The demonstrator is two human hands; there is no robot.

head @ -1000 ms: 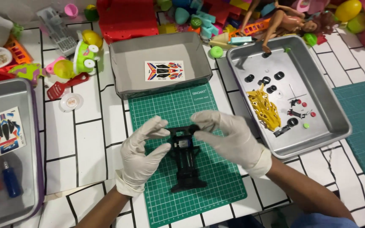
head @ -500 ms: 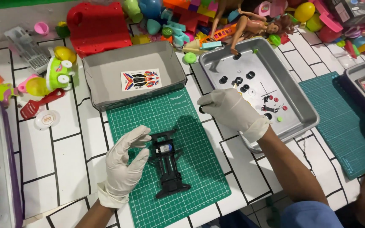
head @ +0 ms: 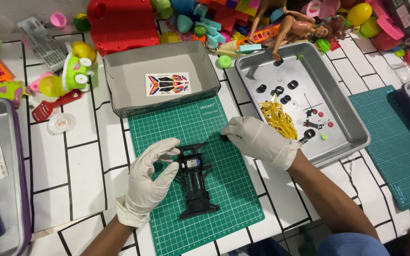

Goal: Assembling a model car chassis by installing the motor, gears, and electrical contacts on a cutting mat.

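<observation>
White tiled tabletop [head: 91, 161], black grid lines; pale wall [head: 5, 12] behind, perhaps.

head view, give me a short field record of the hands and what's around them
left hand: gloved left hand, fingers on the black toy car chassis
right hand: gloved right hand, a small black part at its fingertips
surface: green cutting mat
right of mat: metal tray with yellow part frame and small black wheels
behind mat: grey box holding a sticker sheet
</observation>
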